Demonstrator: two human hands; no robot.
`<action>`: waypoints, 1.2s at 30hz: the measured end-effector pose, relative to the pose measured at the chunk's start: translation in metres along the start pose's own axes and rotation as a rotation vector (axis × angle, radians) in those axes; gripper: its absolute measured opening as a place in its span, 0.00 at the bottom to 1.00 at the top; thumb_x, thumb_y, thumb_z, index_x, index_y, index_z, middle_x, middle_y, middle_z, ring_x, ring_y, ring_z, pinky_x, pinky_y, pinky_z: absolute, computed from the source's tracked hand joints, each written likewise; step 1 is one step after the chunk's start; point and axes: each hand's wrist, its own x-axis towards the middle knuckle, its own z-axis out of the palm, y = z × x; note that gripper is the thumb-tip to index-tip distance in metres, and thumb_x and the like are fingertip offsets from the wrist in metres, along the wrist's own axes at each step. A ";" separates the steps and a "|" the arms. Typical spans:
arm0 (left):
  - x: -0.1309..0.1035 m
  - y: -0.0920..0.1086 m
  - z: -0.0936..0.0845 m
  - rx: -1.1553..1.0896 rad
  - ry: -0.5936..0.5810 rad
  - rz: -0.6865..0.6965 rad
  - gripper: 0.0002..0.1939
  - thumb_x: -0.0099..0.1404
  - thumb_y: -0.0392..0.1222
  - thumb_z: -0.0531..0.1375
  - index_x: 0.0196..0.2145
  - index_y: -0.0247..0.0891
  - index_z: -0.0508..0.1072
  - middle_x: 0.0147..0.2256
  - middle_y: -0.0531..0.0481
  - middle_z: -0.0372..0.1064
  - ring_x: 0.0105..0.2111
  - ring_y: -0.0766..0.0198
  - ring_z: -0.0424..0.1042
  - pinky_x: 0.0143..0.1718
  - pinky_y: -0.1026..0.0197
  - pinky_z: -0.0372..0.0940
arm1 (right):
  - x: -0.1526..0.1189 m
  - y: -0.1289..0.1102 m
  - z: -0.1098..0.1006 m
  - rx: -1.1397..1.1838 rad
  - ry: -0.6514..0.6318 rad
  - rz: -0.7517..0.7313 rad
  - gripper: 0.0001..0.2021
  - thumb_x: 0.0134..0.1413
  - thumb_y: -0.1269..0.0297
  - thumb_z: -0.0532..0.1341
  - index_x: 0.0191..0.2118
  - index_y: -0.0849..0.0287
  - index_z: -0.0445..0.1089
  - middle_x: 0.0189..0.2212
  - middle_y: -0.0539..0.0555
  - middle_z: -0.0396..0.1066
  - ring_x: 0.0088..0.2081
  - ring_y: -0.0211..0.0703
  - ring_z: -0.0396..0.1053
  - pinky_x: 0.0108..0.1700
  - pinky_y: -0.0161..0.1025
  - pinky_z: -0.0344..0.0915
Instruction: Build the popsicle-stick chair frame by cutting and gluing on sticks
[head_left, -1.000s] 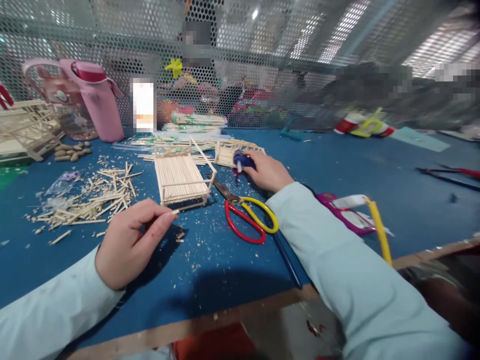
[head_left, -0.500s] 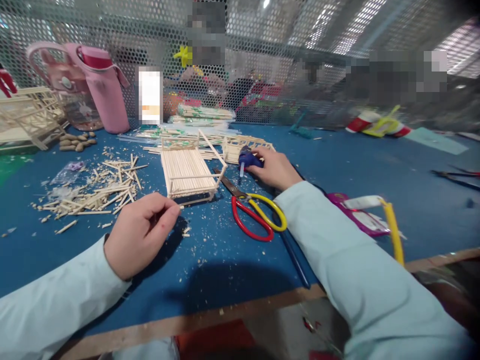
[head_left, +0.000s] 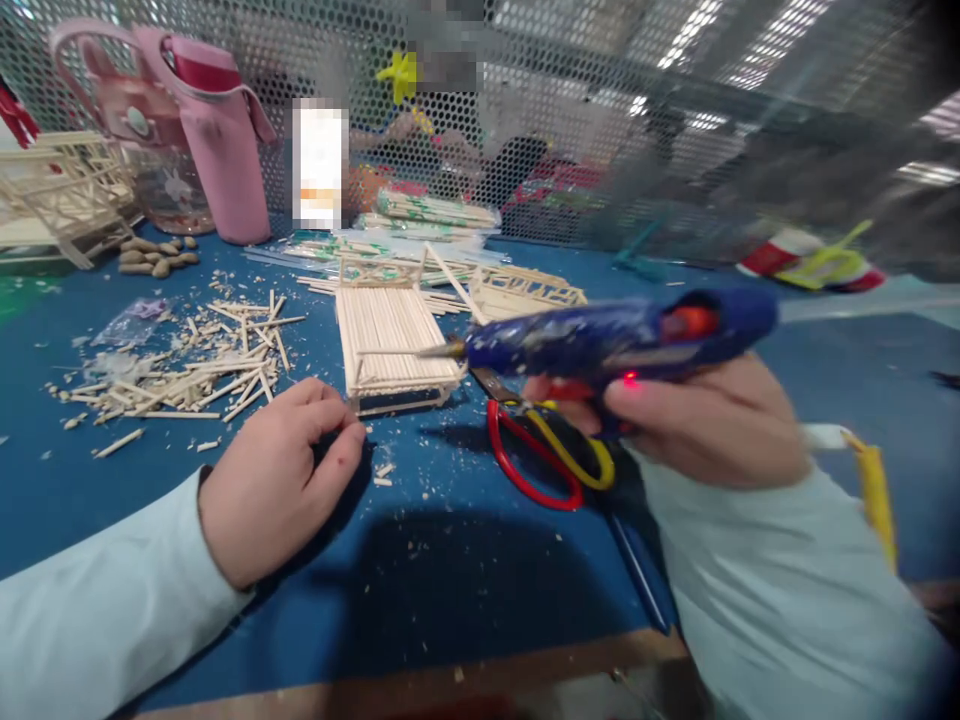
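The right hand (head_left: 720, 420) now raises its gripped glue gun (head_left: 570, 335), apparently making gluing possible at the stick model (head_left: 386, 320); whether the curled left hand (head_left: 281, 480) holds anything is unclear.

Scuffed blue plastic glue gun (head_left: 570, 335) in the grip of the right hand (head_left: 712, 420), matt pale wood to the grip's left.
The gun's body has a slight sheen under rough-looking whitish smears; its nozzle (head_left: 450, 350) is dull, stained metal. Just below the grip, the scissors (head_left: 517, 406) pair dark metal blades with smooth, glossy handles in red and yellow. Left of the grip, the stick frame (head_left: 386, 320) is bare-looking wood, ridged by its round sticks; farther left, the offcuts (head_left: 195, 380) look like the same wood, rougher. At the gripping wrist, the sleeve (head_left: 750, 580) is creased matt cloth. Beneath, the tabletop (head_left: 480, 600) is smooth; behind, the screen (head_left: 600, 110) is perforated metal.
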 end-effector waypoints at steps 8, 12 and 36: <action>0.000 0.000 0.000 -0.021 -0.006 0.009 0.17 0.66 0.45 0.49 0.25 0.37 0.70 0.33 0.47 0.69 0.34 0.62 0.69 0.38 0.57 0.63 | 0.000 0.013 0.014 -0.198 -0.069 -0.070 0.09 0.52 0.64 0.64 0.22 0.54 0.74 0.18 0.46 0.69 0.22 0.34 0.66 0.26 0.31 0.64; -0.001 0.001 -0.001 -0.023 0.001 0.008 0.16 0.66 0.45 0.49 0.26 0.37 0.71 0.34 0.47 0.70 0.34 0.61 0.69 0.39 0.57 0.63 | 0.001 0.013 0.017 -0.289 -0.052 -0.118 0.11 0.52 0.61 0.63 0.21 0.55 0.73 0.19 0.47 0.70 0.25 0.37 0.68 0.26 0.34 0.64; 0.000 0.000 0.000 -0.022 0.005 0.009 0.16 0.66 0.44 0.49 0.26 0.37 0.70 0.33 0.47 0.71 0.33 0.61 0.70 0.38 0.57 0.63 | 0.002 0.015 0.016 -0.398 -0.095 -0.081 0.14 0.55 0.57 0.60 0.20 0.52 0.71 0.18 0.51 0.67 0.28 0.43 0.70 0.22 0.38 0.60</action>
